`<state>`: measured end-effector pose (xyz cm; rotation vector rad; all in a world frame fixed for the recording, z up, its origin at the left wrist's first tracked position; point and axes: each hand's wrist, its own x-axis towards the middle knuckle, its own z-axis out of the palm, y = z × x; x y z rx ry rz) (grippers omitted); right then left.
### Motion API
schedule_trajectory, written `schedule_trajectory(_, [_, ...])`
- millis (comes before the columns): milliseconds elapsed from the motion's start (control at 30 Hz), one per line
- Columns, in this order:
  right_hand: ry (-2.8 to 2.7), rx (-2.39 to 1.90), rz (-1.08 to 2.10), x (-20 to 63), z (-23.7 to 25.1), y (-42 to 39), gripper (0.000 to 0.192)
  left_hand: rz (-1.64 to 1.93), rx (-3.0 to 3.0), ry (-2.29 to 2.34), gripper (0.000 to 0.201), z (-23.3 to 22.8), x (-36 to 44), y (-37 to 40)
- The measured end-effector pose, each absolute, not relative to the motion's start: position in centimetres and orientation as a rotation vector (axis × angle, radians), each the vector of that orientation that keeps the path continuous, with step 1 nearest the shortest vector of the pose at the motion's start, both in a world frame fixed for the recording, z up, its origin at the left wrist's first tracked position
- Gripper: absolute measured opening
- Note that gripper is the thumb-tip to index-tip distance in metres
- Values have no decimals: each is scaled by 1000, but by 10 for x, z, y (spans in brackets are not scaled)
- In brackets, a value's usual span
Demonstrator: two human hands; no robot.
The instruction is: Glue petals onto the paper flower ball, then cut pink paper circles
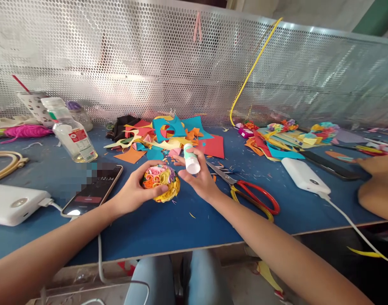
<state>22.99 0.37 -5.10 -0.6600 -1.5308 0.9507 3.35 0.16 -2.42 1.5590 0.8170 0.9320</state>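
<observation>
My left hand point(133, 189) is closed around the side of a ball covered in rolled paper flowers point(164, 183), pink, orange, yellow and purple. The ball is close to the blue tabletop; whether it rests there I cannot tell. Just to its right, my right hand point(204, 180) grips a white and pale green glue stick point(191, 159), its white end tilted toward me. Some fingers of that hand are hidden behind the stick. Scissors with red and yellow handles point(255, 197) lie right of my right hand. Beyond both hands is a heap of coloured paper scraps point(213, 146).
At left are a phone point(93, 190), a white power bank point(17, 205), a clear bottle point(73, 135) and pink yarn point(28, 131). At right lie another power bank point(305, 176), a dark phone point(332, 165) and another person's arm point(378, 186). A perforated metal panel point(143, 63) stands behind.
</observation>
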Motion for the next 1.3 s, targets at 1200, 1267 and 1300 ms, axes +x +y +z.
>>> schedule_trajectory(1200, [-1538,-861,442,191,-41,26,41,1249,491,808,31,-34,111,26])
schedule_trajectory(1267, [-1556,-898,424,189,-47,27,40,1228,413,828,32,-40,110,27])
schedule_trajectory(1300, [-1564,-907,418,188,-49,27,39,1221,388,827,32,-43,110,27])
